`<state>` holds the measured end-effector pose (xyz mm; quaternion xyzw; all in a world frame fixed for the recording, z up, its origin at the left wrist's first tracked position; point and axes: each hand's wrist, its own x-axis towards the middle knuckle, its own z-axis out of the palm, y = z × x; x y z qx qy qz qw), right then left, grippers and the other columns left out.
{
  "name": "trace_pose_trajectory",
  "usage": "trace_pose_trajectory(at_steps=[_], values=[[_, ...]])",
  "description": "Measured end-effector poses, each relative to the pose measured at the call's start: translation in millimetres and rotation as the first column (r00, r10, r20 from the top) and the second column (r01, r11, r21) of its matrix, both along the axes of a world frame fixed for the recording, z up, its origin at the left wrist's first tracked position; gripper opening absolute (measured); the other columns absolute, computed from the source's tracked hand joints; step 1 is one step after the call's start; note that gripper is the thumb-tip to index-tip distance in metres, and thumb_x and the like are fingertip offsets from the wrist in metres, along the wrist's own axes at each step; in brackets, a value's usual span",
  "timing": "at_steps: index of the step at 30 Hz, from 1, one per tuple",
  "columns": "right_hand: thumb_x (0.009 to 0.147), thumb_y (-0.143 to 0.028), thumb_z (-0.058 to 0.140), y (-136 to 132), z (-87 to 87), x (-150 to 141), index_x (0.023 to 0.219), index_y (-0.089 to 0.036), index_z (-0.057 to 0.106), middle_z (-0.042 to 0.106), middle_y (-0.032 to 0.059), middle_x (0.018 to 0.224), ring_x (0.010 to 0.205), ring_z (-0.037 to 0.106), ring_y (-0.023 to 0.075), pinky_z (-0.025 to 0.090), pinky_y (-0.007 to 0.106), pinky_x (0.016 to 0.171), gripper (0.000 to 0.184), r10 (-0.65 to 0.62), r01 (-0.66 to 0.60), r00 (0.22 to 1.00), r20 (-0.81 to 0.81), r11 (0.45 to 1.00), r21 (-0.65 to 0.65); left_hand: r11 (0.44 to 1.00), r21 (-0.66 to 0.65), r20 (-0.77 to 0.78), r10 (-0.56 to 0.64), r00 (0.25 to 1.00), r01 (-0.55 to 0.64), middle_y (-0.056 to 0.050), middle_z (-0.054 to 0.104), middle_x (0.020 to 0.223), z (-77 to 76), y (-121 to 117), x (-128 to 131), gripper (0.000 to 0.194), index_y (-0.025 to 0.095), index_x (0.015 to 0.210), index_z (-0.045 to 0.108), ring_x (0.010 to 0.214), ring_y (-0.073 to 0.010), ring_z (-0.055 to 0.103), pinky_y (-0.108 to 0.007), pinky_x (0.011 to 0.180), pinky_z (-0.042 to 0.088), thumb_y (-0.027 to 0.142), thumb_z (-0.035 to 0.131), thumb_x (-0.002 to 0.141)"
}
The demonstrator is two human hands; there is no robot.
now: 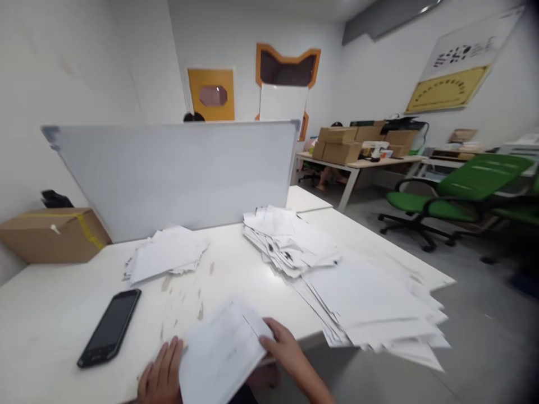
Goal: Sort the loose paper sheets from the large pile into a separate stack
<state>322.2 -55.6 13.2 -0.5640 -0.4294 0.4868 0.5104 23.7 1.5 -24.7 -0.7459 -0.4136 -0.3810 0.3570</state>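
Note:
A small stack of white paper (223,353), with faint marks and a dark line near its upper right corner, lies at the table's front edge. My right hand (281,345) pinches its right edge between thumb and fingers. My left hand (162,373) rests flat at the left edge, fingers stretched out side by side and touching or almost touching the sheets. To the left, a black handheld device (110,328) with a dark screen lies on the white table (50,314).
A loose paper pile (168,252) lies behind, before a whiteboard (181,174). Right of it are a messy paper heap (290,238) and fanned sheets (374,303) jutting past the table edge. A cardboard box (50,235) stands left; a green chair (458,191) is on the right.

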Motion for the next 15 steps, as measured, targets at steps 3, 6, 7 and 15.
trace_pose_trajectory(at_steps=[3,6,7,15], values=[[0.069,-0.037,0.061,-2,9.4,2,0.102,-0.021,0.067,0.067,0.0056,0.094,0.087,0.064,0.0253,0.057,0.036,0.067,0.037,-0.013,0.013,1.000,-0.006,1.000,-0.025,1.000,0.000,-0.004,-0.026,1.000,0.026,-0.006,0.076,0.115,-0.5,6,-2,0.056,0.022,0.153,0.041,0.102,-0.0231,0.069,-0.038,0.095,0.039,0.020,0.045,0.098],[0.070,-0.036,0.064,-7,18.3,5,0.103,-0.022,0.065,0.066,0.0046,0.094,0.087,0.063,0.0239,0.058,0.036,0.070,0.036,-0.010,0.009,0.999,-0.031,0.999,-0.052,0.980,-0.151,0.108,-0.115,0.987,0.130,-0.005,0.074,0.118,-10.6,8,-3,0.046,0.029,0.144,0.051,0.113,-0.0214,0.065,-0.039,0.103,0.035,0.023,0.048,0.099],[0.070,-0.037,0.065,-8,19.6,6,0.104,-0.022,0.065,0.065,0.0044,0.095,0.087,0.063,0.0236,0.058,0.037,0.071,0.037,-0.013,0.010,0.999,-0.046,0.998,-0.064,0.959,-0.209,0.197,-0.149,0.969,0.190,-0.006,0.074,0.119,-16.3,8,-3,0.041,0.029,0.140,0.055,0.117,-0.0217,0.063,-0.041,0.105,0.034,0.025,0.046,0.100],[0.075,-0.038,0.063,-11,18.2,8,0.112,-0.022,0.062,0.065,0.0055,0.105,0.088,0.065,0.0221,0.059,0.035,0.073,0.040,0.009,-0.011,0.999,-0.031,0.997,-0.072,0.850,-0.415,0.444,-0.120,0.888,0.323,-0.012,0.069,0.126,-40.3,12,-1,0.037,0.025,0.132,0.059,0.132,-0.0261,0.053,-0.050,0.112,0.026,0.040,0.047,0.100]])
